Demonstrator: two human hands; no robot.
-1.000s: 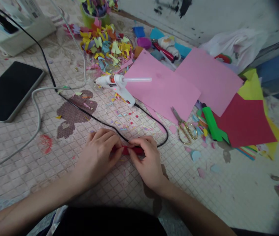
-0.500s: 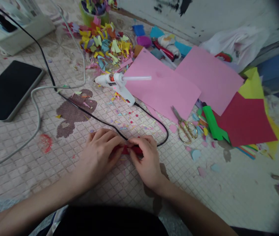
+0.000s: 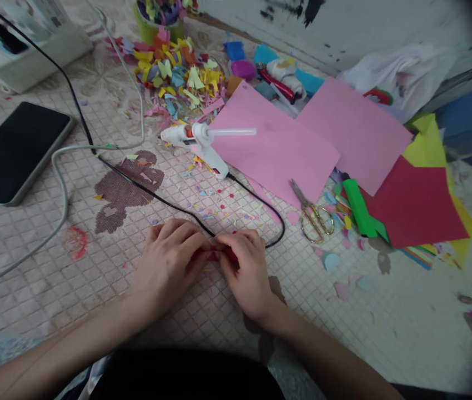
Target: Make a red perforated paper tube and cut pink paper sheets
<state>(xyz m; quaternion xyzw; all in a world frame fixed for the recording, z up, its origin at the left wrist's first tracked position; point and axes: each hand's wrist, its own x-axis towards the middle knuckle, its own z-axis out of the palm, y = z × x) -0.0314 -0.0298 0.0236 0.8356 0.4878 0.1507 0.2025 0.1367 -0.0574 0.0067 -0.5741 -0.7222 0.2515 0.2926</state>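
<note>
Red paper (image 3: 214, 256): plain, only narrow slivers showing, rest hidden. Your left hand (image 3: 165, 261) and right hand (image 3: 250, 272) pinch it between them, at six o'clock from the white glue gun (image 3: 202, 145).

Seemingly a craft corner in a home, gridded cloth (image 3: 73, 291) covering the surface, cut paper scraps (image 3: 180, 72) lying heaped, pink sheets (image 3: 281, 150) overlapping, glue gun (image 3: 204, 147) and scissors (image 3: 307, 207) lying close by, power strip (image 3: 44, 65) sitting left, marked white wall (image 3: 356, 28) standing behind.
</note>
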